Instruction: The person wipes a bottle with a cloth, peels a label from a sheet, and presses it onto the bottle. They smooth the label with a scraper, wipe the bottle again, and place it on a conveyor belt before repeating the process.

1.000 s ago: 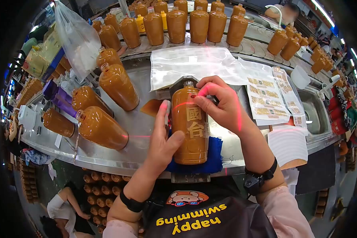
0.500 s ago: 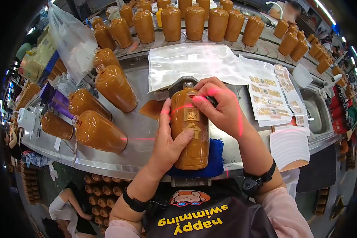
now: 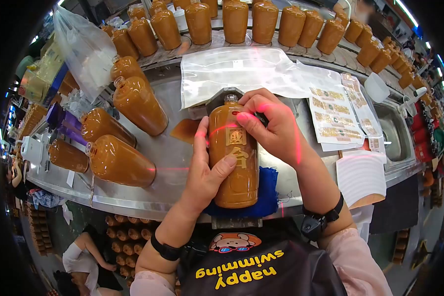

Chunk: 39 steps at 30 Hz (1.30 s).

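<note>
A glossy brown bottle [image 3: 235, 187] with gold characters lies on a blue cloth [image 3: 268, 191], its neck toward a dark angular holder [image 3: 223, 93]. My left hand [image 3: 205, 170] is wrapped along the bottle's left side, its thumb resting on the lower character. Near the bottle's shoulder, my right hand [image 3: 266, 121] pinches at a small spot above the upper character; whatever is between the fingertips is too small to make out. Red laser lines cross the bottle and my right hand.
Several brown bottles [image 3: 121, 163] stand at the left. More bottles [image 3: 235, 22] line a curved conveyor [image 3: 222, 39] at the back. Clear sheets [image 3: 241, 74] lie behind my hands, with gold label sheets [image 3: 335, 118] and a sink [image 3: 392, 133] at the right. A person [image 3: 86, 256] is at lower left.
The bottles on the conveyor have shifted to the right. The view has moved slightly. Both hands remain on the bottle in nearly the same pose.
</note>
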Tool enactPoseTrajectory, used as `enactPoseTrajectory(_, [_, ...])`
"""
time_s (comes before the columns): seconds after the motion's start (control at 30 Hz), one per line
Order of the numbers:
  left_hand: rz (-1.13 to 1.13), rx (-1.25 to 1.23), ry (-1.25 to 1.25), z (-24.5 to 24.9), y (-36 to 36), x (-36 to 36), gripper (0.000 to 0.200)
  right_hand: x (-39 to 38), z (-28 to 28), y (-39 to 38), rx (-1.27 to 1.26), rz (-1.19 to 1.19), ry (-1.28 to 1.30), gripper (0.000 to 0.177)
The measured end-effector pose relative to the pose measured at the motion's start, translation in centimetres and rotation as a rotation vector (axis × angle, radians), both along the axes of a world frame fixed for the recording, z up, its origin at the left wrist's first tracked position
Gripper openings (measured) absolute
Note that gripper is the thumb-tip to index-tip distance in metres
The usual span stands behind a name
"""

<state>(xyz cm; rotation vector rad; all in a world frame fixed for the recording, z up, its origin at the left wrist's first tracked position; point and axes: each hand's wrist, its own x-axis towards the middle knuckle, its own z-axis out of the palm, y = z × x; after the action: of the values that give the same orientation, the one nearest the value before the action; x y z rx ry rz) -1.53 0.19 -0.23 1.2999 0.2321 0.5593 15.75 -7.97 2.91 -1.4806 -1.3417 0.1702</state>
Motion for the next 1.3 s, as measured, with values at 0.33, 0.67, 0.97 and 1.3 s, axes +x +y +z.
enactPoseTrajectory(0.33, [0.013,0.052,0.015,0.0,0.0,0.1,0.088,0.2,-0.2,0.2,-0.012,-0.009,-0.016,0.016])
enactPoseTrajectory(0.67, [0.01,0.026,-0.003,0.0,-0.2,0.0,0.088,0.5,-0.2,0.0,-0.023,-0.011,-0.026,0.019])
enactPoseTrajectory(0.97, [0.002,0.032,0.004,-0.2,0.1,-0.1,0.087,-1.4,-4.0,-4.7,-0.212,0.155,0.474,0.082])
enactPoseTrajectory(1.3, [-0.031,-0.089,-0.065,-0.6,0.3,-0.2,0.079,-1.7,-4.1,-4.8,-0.2,0.219,0.574,0.086])
